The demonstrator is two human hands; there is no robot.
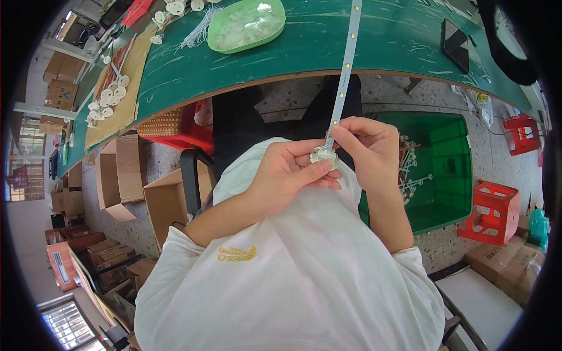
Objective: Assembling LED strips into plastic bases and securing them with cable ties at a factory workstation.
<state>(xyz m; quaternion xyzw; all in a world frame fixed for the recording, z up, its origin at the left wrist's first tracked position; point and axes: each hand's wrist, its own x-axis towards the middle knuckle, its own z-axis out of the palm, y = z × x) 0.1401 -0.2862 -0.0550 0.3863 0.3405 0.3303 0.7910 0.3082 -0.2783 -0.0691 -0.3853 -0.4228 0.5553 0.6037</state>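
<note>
A narrow white LED strip with small yellow chips runs up from my hands, past the table's front edge and over the green top. At its lower end sits a round white end cap, held between the thumb and fingers of my left hand. My right hand pinches the strip just above that cap, thumb against its face. Both hands are close together in front of my shirt. Fingers partly cover the joint between strip and cap, so I cannot tell how they are fastened.
On the green table stand a light green bowl of small clear pieces, white wires and a dark phone-like slab. White-capped parts lie on cardboard at left. A green crate and red stool are at right.
</note>
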